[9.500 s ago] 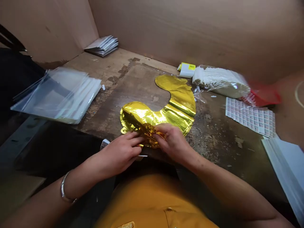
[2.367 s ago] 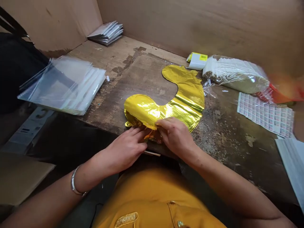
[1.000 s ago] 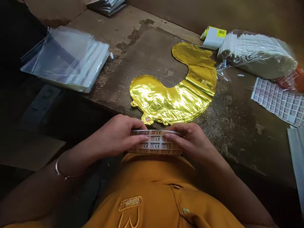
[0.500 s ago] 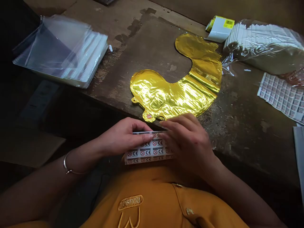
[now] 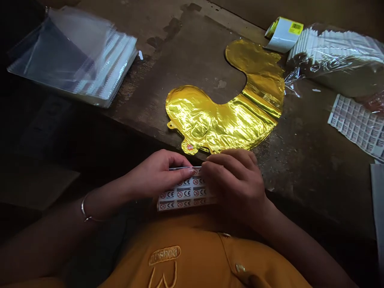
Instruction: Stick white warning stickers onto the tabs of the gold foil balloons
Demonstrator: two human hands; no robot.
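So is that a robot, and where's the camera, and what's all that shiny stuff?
No robot here: those are a person's own bare hands. Every picture comes from one camera worn on their head, looking down. The left hand holds a sheet of small printed labels; the right hand is at its other end, hiding what its fingertips do. On the table lie a shiny gold foil shape, clear plastic sleeves and a see-through bag of thin white things.

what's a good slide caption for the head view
Left hand holding a CE sticker sheet, right hand over its right side, gold foil on the table beyond.
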